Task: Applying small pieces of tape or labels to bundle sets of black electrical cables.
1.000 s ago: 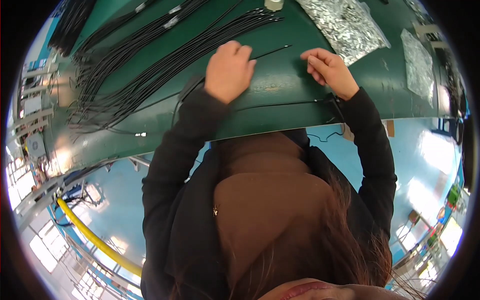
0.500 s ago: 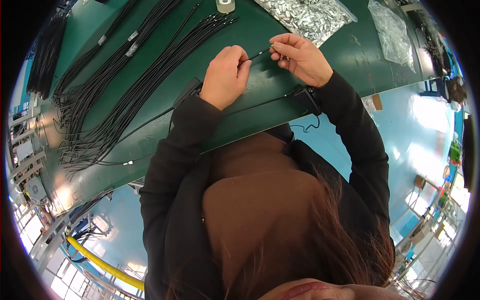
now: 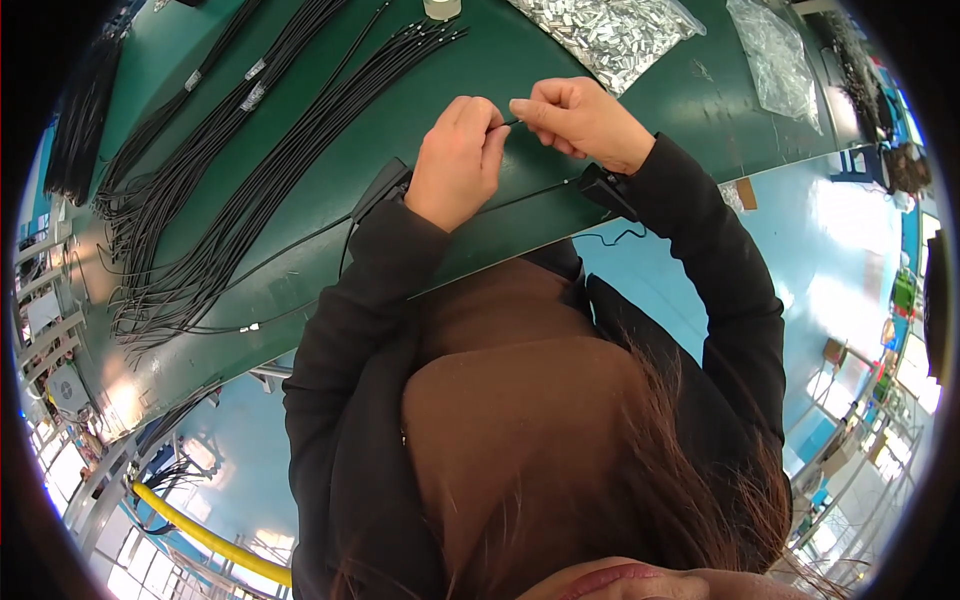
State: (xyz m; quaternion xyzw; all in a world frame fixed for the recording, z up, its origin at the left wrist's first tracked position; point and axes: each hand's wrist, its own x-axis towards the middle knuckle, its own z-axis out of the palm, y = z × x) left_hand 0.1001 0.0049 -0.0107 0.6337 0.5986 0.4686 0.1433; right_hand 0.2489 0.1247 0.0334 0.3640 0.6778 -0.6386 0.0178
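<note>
Your left fingers [image 3: 478, 118] are curled shut and pinch the end of a thin black wire [image 3: 512, 122]. Your right fingers [image 3: 530, 108] are closed too and pinch the same wire from the other side. Only a tiny bit of wire shows between the two pinches. That bit lies almost flat, running from left to right, with its right end tipped a little up. You cannot tell which end is the tip, because your fingers hide both.

Your left hand [image 3: 458, 160] and your right hand [image 3: 578, 122] sit very close together, just above the green table [image 3: 330, 190]. Another stretch of black wire lies on the table under your hands and runs down to the left.

A big bunch of black wires [image 3: 240, 170] is spread out on the table to your left. They lie long ways, slanting from the lower left up to the upper right. A clear bag of small silver parts [image 3: 610, 35] rests past your right hand. A second clear bag [image 3: 775, 60] lies farther right. The floor [image 3: 850, 230] is light blue.
</note>
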